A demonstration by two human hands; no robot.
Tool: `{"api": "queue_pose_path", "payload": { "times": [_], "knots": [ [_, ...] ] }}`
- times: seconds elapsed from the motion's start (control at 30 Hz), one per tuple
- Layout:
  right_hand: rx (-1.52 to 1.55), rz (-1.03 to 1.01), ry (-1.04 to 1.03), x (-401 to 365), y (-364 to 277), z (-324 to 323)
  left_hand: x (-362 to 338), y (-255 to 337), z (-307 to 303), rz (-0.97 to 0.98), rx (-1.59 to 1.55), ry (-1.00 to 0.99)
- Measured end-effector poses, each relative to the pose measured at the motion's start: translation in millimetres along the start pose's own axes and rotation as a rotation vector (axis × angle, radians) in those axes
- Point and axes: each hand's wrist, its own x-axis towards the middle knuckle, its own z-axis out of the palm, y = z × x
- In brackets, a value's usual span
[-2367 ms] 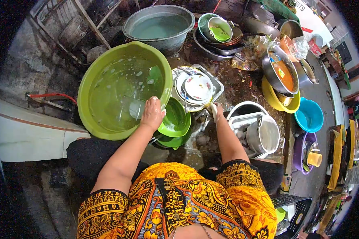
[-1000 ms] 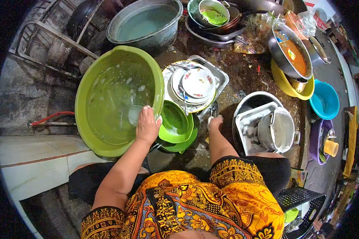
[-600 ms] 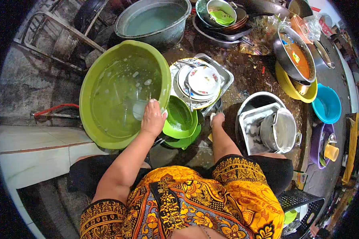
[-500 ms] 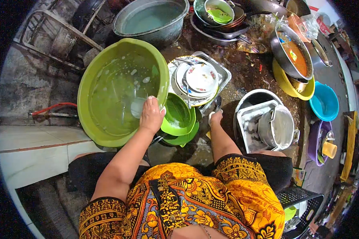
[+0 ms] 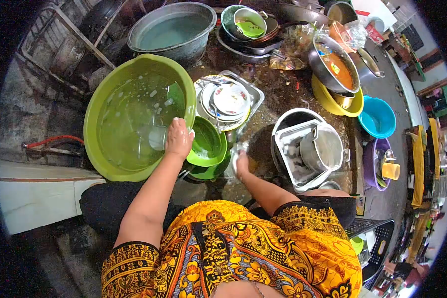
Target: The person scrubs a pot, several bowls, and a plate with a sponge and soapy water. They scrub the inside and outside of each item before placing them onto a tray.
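Note:
My left hand [image 5: 180, 138] grips the right rim of a large green basin [image 5: 92, 144], thumb on the outer side. Cloudy water with patches of foam fills the basin. Right of that hand are stacked green bowls [image 5: 207, 144], with white suds inside. My right hand [image 5: 242, 163] is low over the wet floor, right of these bowls. Its fingers look closed around something whitish and sudsy, but blur hides what it is. Beyond the bowls, a pile of floral plates [image 5: 232, 99] with cutlery rests on a metal tray [image 5: 256, 94].
A grey tub [image 5: 203, 37] of water stands behind the basin. To the right, a metal pot [image 5: 323, 149] sits in a rectangular pan [image 5: 286, 141]. Farther off are a wok [image 5: 319, 62] of orange liquid, a yellow basin [image 5: 323, 99], a blue basin [image 5: 382, 116] and a purple basin [image 5: 368, 164].
The view has turned right, so the surroundings shift left. My right hand has moved left toward the green bowls; the dark spoon it held earlier no longer shows clearly. My left hand stays on the rim.

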Motion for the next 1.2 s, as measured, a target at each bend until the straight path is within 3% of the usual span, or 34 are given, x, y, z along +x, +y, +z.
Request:
{"api": "queue_pose_path", "payload": {
  "times": [0.03,0.1,0.2,0.3,0.43,0.5,0.57,0.6,0.7,0.73,0.77,0.83,0.87,0.97,1.0,1.13,1.2],
  "knots": [
    [-0.212,0.001,0.025,-8,5,9,0,-1,0,0.005,-0.007,0.002],
    [-0.676,-0.155,-0.224,-21,1,8,0,-3,1,0.007,-0.024,-0.023],
    [-0.947,-0.097,-0.385,-19,-28,4,0,-3,1,0.004,-0.020,-0.043],
    [-0.923,-0.004,0.006,6,-52,-8,0,-3,0,0.000,-0.018,-0.043],
    [-1.180,-0.461,-0.070,60,-78,-28,0,-1,3,-0.018,-0.023,-0.019],
    [-1.304,-0.627,-0.251,82,-88,-26,0,-1,5,0.008,0.014,0.026],
    [-1.384,-0.642,-0.392,110,-80,-24,1,-1,5,-0.009,0.028,-0.010],
    [-1.301,-0.595,-0.348,113,-82,-22,1,-1,5,-0.005,0.048,-0.005],
    [-1.287,-0.711,-0.383,123,-87,-18,3,0,2,0.008,0.063,-0.008],
    [-1.446,-0.565,-0.535,130,-90,-14,5,0,2,0.015,0.041,-0.019],
    [-1.438,-0.563,-0.539,135,-85,-11,6,-1,3,0.015,0.048,-0.023],
    [-1.363,-1.081,-0.469,159,-48,-4,6,-1,5,0.010,0.046,-0.032],
    [-1.290,-1.137,-0.486,194,0,15,6,-1,5,0.009,0.052,-0.039],
    [-1.229,-1.181,-0.491,170,-12,27,8,0,3,-0.006,0.052,-0.050],
    [-1.511,-1.140,-0.539,155,-24,23,9,0,3,0.005,0.048,-0.036],
    [-1.670,-1.008,-0.643,112,-54,23,9,-4,7,0.003,0.019,-0.035],
    [-1.487,-1.021,-0.621,107,-42,19,9,-2,5,0.007,0.015,-0.038]
  ]
}}
